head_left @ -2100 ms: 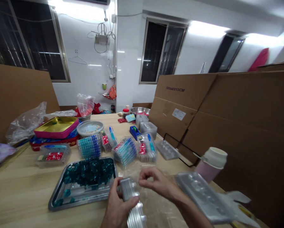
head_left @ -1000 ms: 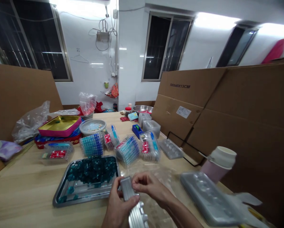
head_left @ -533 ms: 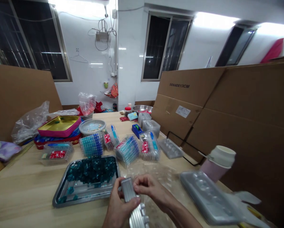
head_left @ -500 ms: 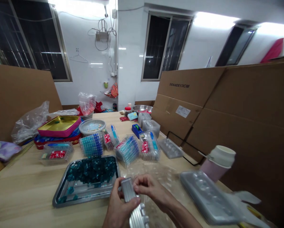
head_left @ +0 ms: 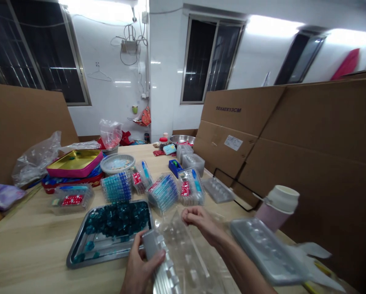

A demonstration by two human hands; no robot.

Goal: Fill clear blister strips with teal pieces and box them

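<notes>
Left hand (head_left: 141,263) closed around a stack of nested clear plastic trays (head_left: 163,263), thumb across the near face, fingers on the far side. The stack is tilted over the front part of the table (head_left: 26,241), its lower end cut off by the frame edge.

Right hand (head_left: 202,226) in a pinch, thumb and forefinger together, at the upper corner of a thin clear plastic piece (head_left: 185,249), apparently a single tray. This piece lies just right of the stack; whether the two touch cannot be told.

Left of the hands: metal tray (head_left: 114,248) on the table, teal pieces (head_left: 118,220) heaped towards its far side, a few loose near its front left corner. Beyond it, a row of clear packs (head_left: 163,194) with blue and red contents, some leaning.

Right of the right forearm: second stack of clear trays (head_left: 267,251), lying flat, beside a pink container with a white top (head_left: 277,208). Cardboard panel (head_left: 231,122) stands along the right side.
</notes>
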